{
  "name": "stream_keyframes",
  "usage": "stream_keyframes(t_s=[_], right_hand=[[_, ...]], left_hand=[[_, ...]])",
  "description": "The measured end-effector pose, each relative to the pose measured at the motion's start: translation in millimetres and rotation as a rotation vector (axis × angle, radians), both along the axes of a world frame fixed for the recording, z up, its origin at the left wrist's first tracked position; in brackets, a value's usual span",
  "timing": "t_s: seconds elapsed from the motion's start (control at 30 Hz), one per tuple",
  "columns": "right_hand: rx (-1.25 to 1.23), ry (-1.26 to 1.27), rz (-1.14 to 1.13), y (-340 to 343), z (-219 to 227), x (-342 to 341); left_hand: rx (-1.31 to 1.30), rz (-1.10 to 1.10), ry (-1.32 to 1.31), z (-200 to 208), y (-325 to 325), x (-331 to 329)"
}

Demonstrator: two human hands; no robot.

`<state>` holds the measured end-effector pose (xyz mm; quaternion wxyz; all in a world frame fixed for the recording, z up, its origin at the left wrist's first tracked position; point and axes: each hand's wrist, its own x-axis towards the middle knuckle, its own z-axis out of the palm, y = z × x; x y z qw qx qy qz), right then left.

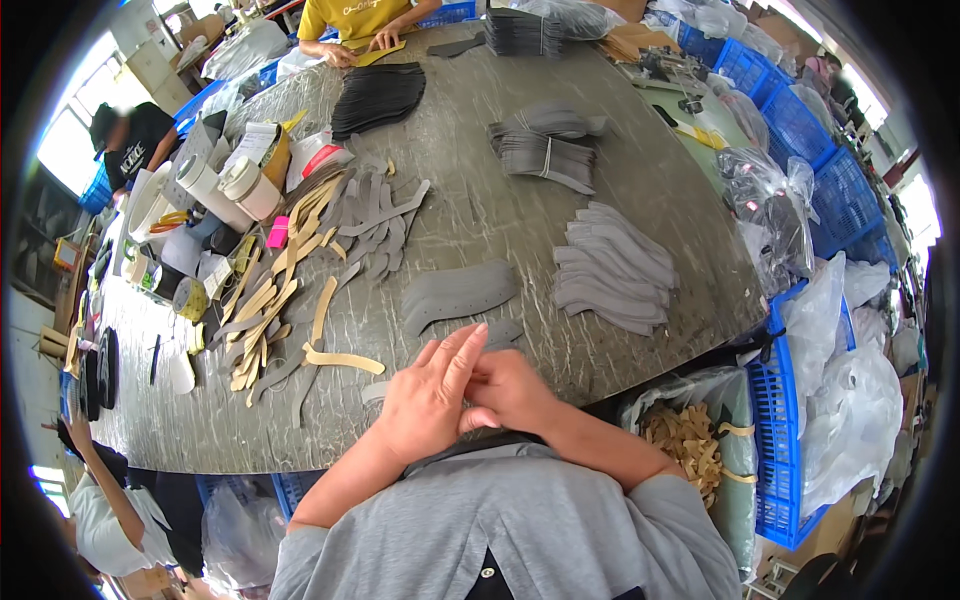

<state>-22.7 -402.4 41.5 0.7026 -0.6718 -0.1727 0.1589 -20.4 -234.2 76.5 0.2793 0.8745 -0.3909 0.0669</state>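
My left hand (432, 395) and my right hand (512, 390) meet at the near edge of the grey table (480, 210), fingers pressed together. My left fingers lie over the right ones; whether a small piece is pinched between them is hidden. Just beyond them lie a few grey curved cut pieces (458, 293). A tan strip (345, 359) lies to the left of my left hand.
Fanned grey pieces (612, 270) lie to the right, more stacks (545, 150) and a black stack (377, 95) farther back. Tan and grey strips (290, 270) and tape rolls (235, 190) lie left. A person in yellow (352, 25) works opposite. Blue crates (800, 180) and a bag of tan scraps (690, 445) stand right.
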Motion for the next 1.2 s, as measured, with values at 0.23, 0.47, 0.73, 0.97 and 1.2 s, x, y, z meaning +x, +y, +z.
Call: stream_keyframes(t_s=[0.23, 0.47, 0.73, 0.97, 1.2], right_hand=[[0.058, 0.277, 0.079, 13.3, 17.6, 7.3], [0.320, 0.514, 0.134, 6.5, -16.7, 10.7], [0.440, 0.533, 0.197, 10.3, -12.2, 5.9], [0.064, 0.357, 0.149, 5.2, 12.1, 6.8], [0.195, 0.388, 0.056, 13.6, 5.0, -0.7]], left_hand=[[-0.087, 0.025, -0.048, -8.6, 8.2, 0.6], [-0.126, -0.089, 0.012, -2.8, 3.6, 1.3], [-0.137, -0.096, 0.022, -5.1, 8.7, 1.2], [-0.103, -0.064, 0.031, -5.8, 10.0, -2.6], [-0.397, -0.088, 0.260, -14.7, 10.8, -3.0]])
